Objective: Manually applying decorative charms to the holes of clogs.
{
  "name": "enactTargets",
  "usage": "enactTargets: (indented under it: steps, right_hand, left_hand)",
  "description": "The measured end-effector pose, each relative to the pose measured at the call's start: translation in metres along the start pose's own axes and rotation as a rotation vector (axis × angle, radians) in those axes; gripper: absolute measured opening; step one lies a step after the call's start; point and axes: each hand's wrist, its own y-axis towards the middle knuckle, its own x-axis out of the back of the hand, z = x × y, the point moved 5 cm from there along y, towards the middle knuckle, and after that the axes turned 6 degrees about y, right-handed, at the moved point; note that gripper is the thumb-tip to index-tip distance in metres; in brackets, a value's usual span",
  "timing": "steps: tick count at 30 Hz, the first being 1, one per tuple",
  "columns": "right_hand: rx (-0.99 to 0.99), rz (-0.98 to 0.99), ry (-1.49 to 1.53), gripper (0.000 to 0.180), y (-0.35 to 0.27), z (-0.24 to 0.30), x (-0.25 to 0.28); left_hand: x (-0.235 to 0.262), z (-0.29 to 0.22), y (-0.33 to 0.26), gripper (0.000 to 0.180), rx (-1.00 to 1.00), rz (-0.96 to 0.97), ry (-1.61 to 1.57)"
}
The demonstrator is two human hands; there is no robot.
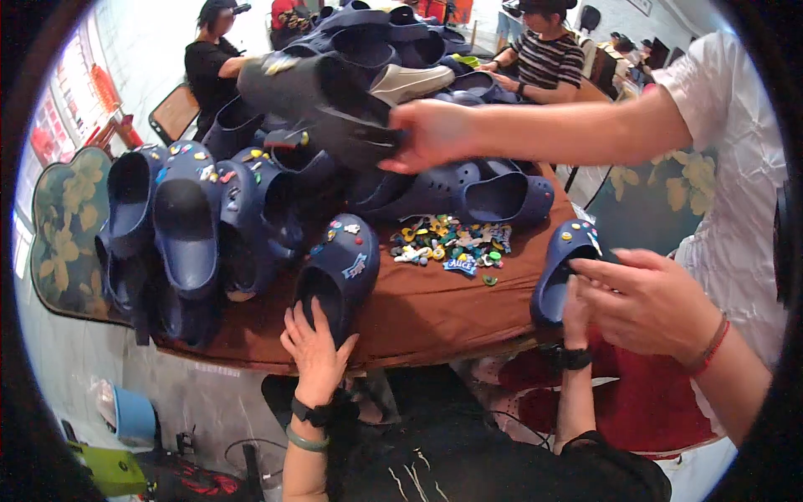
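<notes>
**Two hands at the near edge of a crowded tabletop**

Two hands of the wearer enter from the lower edge of the frame. The left hand (315,345), fingers spread, lies flat against the heel opening of a navy clog (339,272) decorated with small charms, which stands at the lower centre, right at the near edge of the brown-covered tabletop (435,305). The right hand (574,314) grips a second navy clog (562,269) at the tabletop's right edge; how its fingers close cannot be told, since a co-worker's hand (648,301) overlaps it from the right. Between the two clogs lies a heap of coloured charms (452,244), with bare brown cloth below it as the only open room. A row of clogs (188,234) fills the left of the frame and a tall pile of clogs (376,50) the upper centre, where the co-worker's other hand (431,134) grasps a dark clog (335,109).
</notes>
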Motion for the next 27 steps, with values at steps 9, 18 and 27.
enactTargets:
  steps: [9,18,27]
  right_hand:
    - [-0.578,-0.001,2.133,0.065,0.008,-0.022,-0.149]
    - [-2.323,0.506,3.304,0.063,0.149,0.068,0.09]
    - [-1.308,-0.213,4.09,0.068,0.133,-0.083,0.13]
  left_hand:
    - [-0.023,0.033,0.007,0.074,0.106,-0.04,0.189]
    - [0.015,0.013,-0.001,0.087,0.116,-0.161,0.062]
    - [0.011,-0.074,-0.019,0.077,-0.156,0.177,-0.931]
